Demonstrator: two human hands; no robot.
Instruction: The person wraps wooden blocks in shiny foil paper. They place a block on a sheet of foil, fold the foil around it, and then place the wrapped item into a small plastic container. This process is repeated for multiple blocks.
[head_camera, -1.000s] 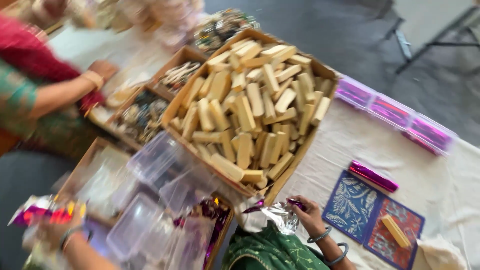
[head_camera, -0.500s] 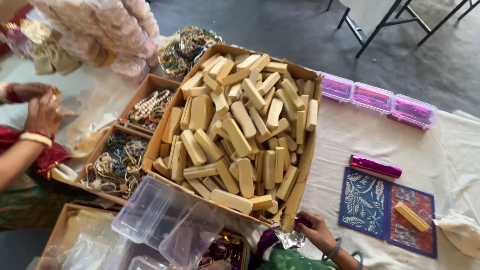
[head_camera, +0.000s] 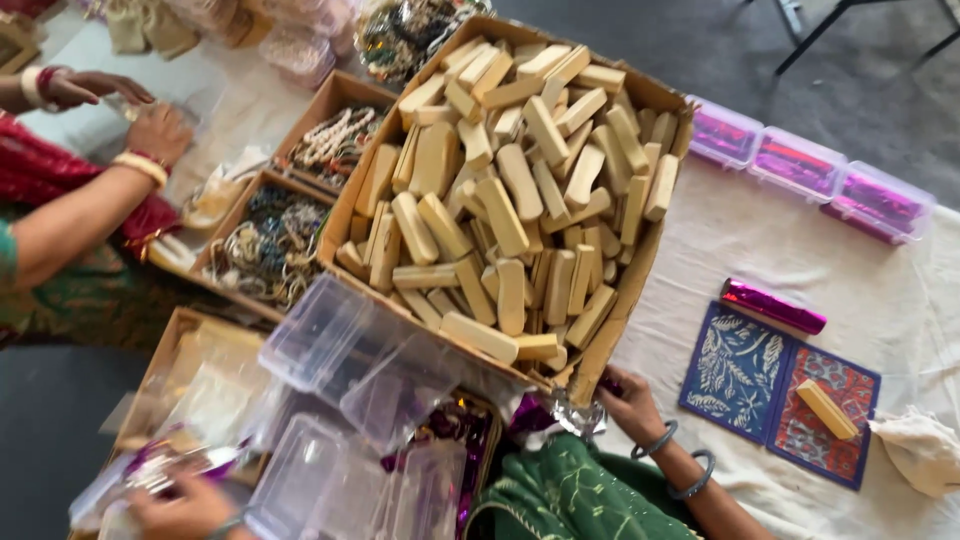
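While the right hand at lower centre closes its fingers on a crumpled piece of silver and purple foil beside the corner of the large carton of wooden blocks, the left hand at lower left reaches among clear plastic boxes; its grip cannot be told. Judged step: wrapping, with foil in hand. A wrapped purple bar and a bare block lie on patterned mats at lower right. A co-worker's hands work at upper left.
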